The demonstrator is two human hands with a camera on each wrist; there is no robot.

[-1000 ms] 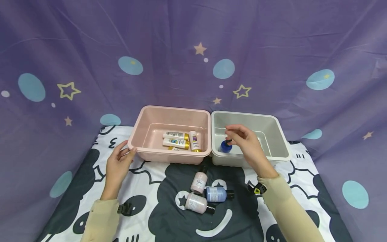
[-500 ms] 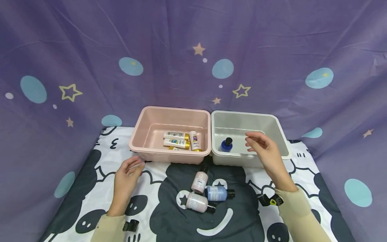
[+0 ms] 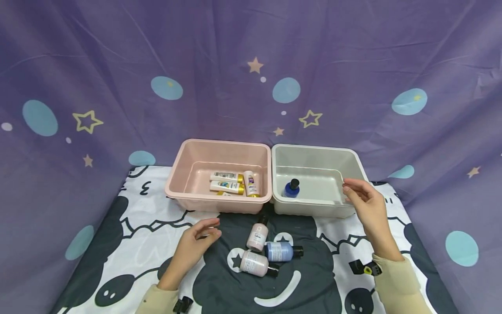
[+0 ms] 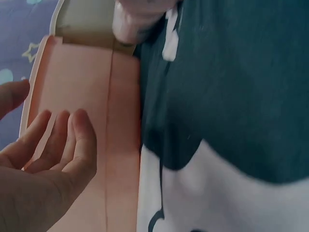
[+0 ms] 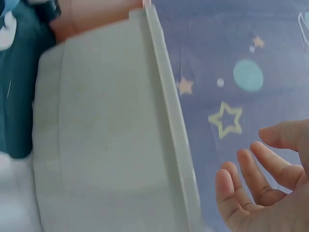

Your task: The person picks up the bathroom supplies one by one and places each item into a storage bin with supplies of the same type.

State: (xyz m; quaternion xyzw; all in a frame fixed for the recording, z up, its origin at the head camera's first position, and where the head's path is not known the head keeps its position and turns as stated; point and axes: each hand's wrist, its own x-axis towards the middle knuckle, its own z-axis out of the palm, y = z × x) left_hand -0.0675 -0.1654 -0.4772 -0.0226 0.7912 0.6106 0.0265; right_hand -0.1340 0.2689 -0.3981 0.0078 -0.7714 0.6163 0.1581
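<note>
Fingers of the left hand (image 3: 195, 242) are loosely apart and hold nothing, hovering over the patterned cloth (image 3: 129, 244). Just to their right lie two pink bottles (image 3: 256, 237) and a light blue bottle (image 3: 281, 251); beyond them stands the pink bin (image 3: 219, 205). Fingers of the right hand (image 3: 368, 207) are relaxed, apart and empty, at the near right corner of the white bin (image 3: 313, 210), where a dark blue bottle (image 3: 292, 188) stands upright to their left.

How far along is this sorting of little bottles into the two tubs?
Done: gold-capped white tubes lie in the pink plastic tub; one dark blue bottle stands in the grey plastic tub. In hand: nothing; the left hand and right hand are empty. Left: two pink bottles and a light blue bottle on the cloth.
</note>
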